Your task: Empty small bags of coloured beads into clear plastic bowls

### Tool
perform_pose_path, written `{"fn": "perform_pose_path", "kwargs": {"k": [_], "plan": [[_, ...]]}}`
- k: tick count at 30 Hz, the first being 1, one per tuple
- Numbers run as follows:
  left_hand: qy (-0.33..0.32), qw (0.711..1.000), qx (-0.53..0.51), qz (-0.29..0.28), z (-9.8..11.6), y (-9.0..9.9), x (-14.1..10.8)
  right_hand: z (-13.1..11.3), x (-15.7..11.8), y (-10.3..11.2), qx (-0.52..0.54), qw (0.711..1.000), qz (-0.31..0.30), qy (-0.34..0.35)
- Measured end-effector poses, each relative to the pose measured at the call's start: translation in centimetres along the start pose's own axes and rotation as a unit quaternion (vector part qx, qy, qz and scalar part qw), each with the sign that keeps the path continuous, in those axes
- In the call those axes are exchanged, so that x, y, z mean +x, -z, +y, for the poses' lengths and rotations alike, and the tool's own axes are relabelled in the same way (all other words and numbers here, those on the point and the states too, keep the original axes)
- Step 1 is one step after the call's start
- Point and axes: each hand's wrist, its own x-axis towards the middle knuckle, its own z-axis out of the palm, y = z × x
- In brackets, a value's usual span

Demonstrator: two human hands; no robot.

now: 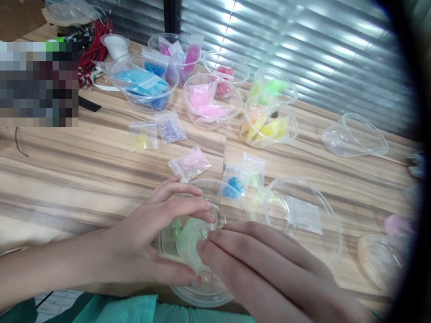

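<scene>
The left hand [144, 231] curves with thumb and fingers apart around the pale-green bag [188, 240] in a clear tub [198, 298]; the right hand [269, 264] meets its edge, grip unclear. Likely light, soft and slippery, it suits an edge pinch. No writing is legible on the bags across the surface [84, 166].

Bright glare across slatted blinds [289, 47]; soft blur overall; right edge curved black; far left pixelated
</scene>
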Motion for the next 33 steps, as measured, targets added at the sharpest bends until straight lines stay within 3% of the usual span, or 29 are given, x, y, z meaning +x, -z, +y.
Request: {"fn": "perform_pose_path", "kwargs": {"k": [4, 9, 20, 26, 33], "plan": [[0.017, 1.000, -0.007, -0.010, 0.1, 0.0, 0.0, -0.9, 0.6, 0.8, -0.046, 0.998, -0.040, -0.005], [0.016, 1.000, -0.006, -0.021, 0.4, 0.3, 0.4, -1.2, 0.6, 1.1, -0.054, 0.997, -0.047, 0.011], [0.029, 0.999, -0.016, -0.023, 0.1, 0.0, 0.1, -0.7, 0.3, 0.7, 0.053, 0.997, -0.047, -0.039], [0.026, 0.999, -0.019, 0.000, 0.3, -0.2, 0.2, 0.0, -0.3, 0.7, 0.203, 0.976, -0.050, -0.054], [0.029, 0.999, -0.024, -0.011, 0.2, 0.0, 0.1, 0.0, -0.3, 0.5, 0.212, 0.972, -0.045, -0.088]]}}
